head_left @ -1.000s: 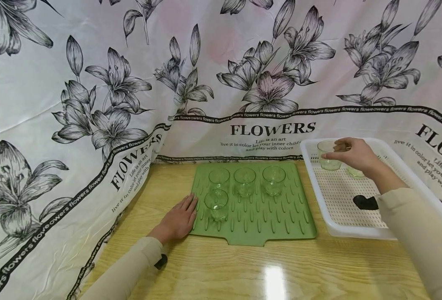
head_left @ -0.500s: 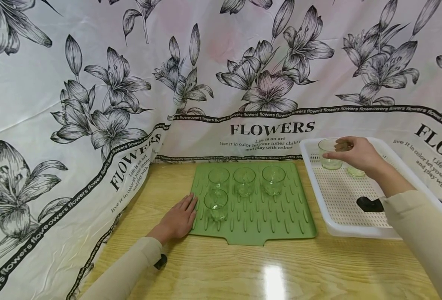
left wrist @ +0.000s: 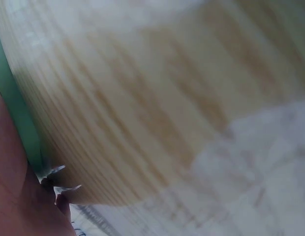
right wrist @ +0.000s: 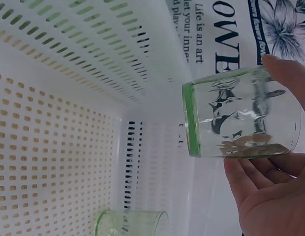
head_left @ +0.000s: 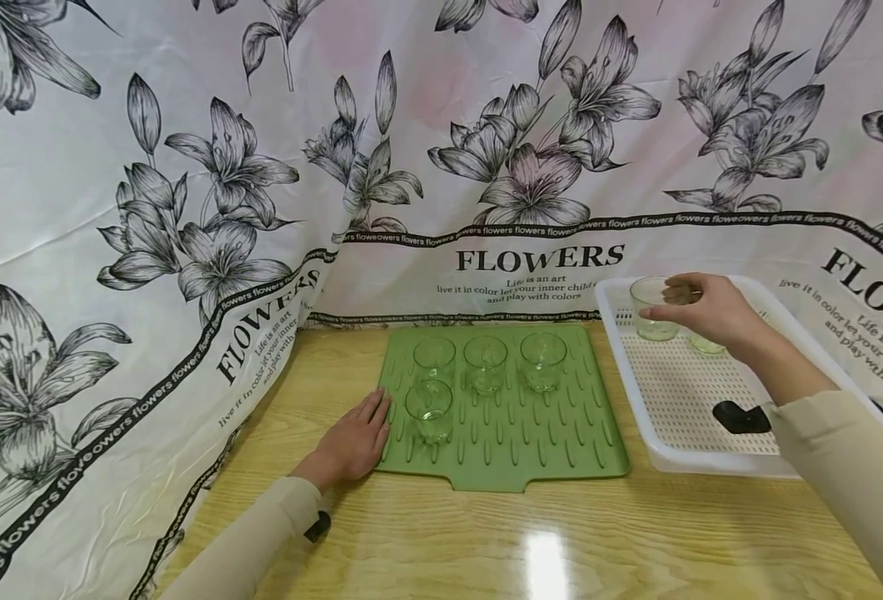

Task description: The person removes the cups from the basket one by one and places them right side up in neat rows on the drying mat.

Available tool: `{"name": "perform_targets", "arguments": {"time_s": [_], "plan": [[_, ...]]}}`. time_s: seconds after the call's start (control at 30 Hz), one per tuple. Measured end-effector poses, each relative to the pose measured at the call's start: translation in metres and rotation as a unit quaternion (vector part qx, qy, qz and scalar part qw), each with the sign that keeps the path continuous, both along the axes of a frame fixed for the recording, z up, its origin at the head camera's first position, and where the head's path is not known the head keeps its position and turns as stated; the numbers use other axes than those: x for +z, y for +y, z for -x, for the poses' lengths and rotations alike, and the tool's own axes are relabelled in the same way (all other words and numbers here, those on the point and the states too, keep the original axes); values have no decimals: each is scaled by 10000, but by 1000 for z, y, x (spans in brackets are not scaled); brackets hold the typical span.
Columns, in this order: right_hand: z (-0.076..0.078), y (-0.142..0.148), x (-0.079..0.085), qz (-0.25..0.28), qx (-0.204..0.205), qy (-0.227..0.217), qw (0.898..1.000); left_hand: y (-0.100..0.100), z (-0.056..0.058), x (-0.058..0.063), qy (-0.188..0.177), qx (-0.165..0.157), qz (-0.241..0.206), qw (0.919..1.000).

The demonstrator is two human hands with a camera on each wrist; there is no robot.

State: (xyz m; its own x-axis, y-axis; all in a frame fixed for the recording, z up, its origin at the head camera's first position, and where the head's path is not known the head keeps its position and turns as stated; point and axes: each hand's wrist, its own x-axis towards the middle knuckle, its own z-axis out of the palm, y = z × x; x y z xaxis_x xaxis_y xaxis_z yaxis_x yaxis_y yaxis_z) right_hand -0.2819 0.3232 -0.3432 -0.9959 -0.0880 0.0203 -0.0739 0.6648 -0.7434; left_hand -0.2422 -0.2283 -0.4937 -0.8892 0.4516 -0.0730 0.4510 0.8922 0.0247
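Up over the far left part of a white perforated basket (head_left: 662, 463), my right hand (head_left: 715, 312) grips a clear glass tumbler (head_left: 653, 310), thumb on one side and fingers on the other. The right wrist view shows this tumbler (right wrist: 241, 115) with its thick greenish base toward the basket. A second glass (head_left: 706, 340) sits in the basket, partly behind my right hand. My left hand (head_left: 355, 435) lies with straight fingers along the left edge of a green ridged drying mat (head_left: 561, 442). On that mat stand several glasses, the nearest glass (head_left: 430, 412) at the front left.
The mat and basket rest side by side on a wood-grain table (head_left: 441, 542). A white flower-printed sheet (head_left: 381, 275) hangs behind them and down the left side. A black strap (head_left: 741, 417) shows at my right wrist over the basket.
My right forearm has swung slightly to the right, while the hand keeps its grip on the tumbler in nearly the same spot. The left hand stays in place on the mat's edge.
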Motion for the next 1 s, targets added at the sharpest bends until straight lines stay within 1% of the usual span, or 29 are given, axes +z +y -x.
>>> {"name": "perform_targets", "arguments": {"time_s": [0.03,0.27,0.43,0.67,0.83,1.0], "plan": [[-1,-1,1,-13,1,14,10000,0,0,-1,6,-2,52,10000],[-6,-10,7,-17,63,158,9999,-2,1,-6,60,-25,12,10000],[-10,-13,10,-9,93,149,9998,-3,4,-8,182,-85,61,9998],[-17,-21,16,70,149,200,9997,-4,7,-12,183,-74,55,9998],[-23,-30,20,117,172,248,9995,-4,6,-11,166,-67,16,9998],[-28,-39,23,176,229,243,9993,-4,4,-8,146,-65,16,9999]]}}
